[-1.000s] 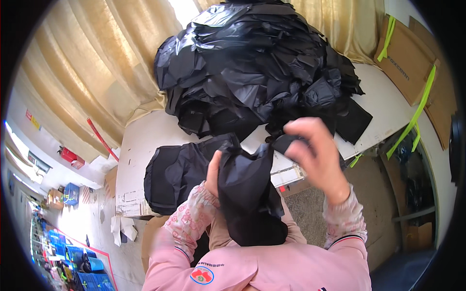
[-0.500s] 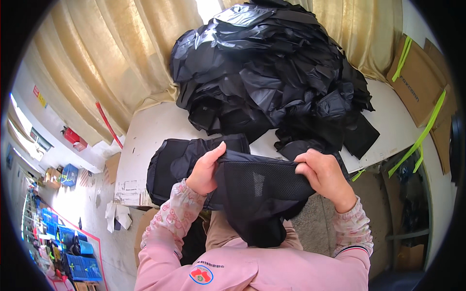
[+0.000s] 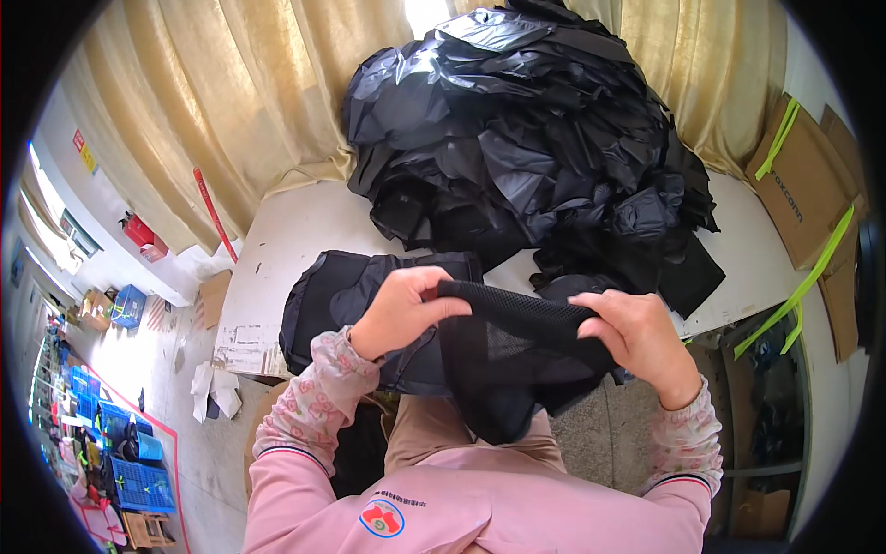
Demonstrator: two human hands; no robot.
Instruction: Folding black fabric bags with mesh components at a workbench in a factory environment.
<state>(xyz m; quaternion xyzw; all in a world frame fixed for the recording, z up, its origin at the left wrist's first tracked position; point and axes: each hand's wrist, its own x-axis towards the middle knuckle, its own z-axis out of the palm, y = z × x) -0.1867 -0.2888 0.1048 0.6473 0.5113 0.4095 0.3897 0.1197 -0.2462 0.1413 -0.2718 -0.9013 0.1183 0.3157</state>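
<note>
A black mesh fabric piece (image 3: 517, 355) hangs between my two hands, its upper edge stretched sideways and its lower part drooping over my lap. My left hand (image 3: 411, 309) pinches the top left corner between thumb and fingers. At the other end of that edge, my right hand (image 3: 637, 337) grips with its thumb in front. Behind my left hand, a stack of black sewn fabric pieces (image 3: 318, 305) lies at the table's near edge, partly covered by the held piece. Beyond my hands rises a big heap of black fabric pieces (image 3: 517, 138).
The white table (image 3: 268, 240) bears the heap, with beige curtains (image 3: 221, 111) behind it. Flattened cardboard (image 3: 798, 185) with a yellow-green strap (image 3: 812, 268) leans at the right. Blue crates (image 3: 143, 485) stand on the floor at the left. A red pole (image 3: 214, 212) rises beside the table.
Both hands have shifted slightly right with the mesh piece. Its top edge is now turned over toward me, showing a mesh band, and my left thumb lies across the corner.
</note>
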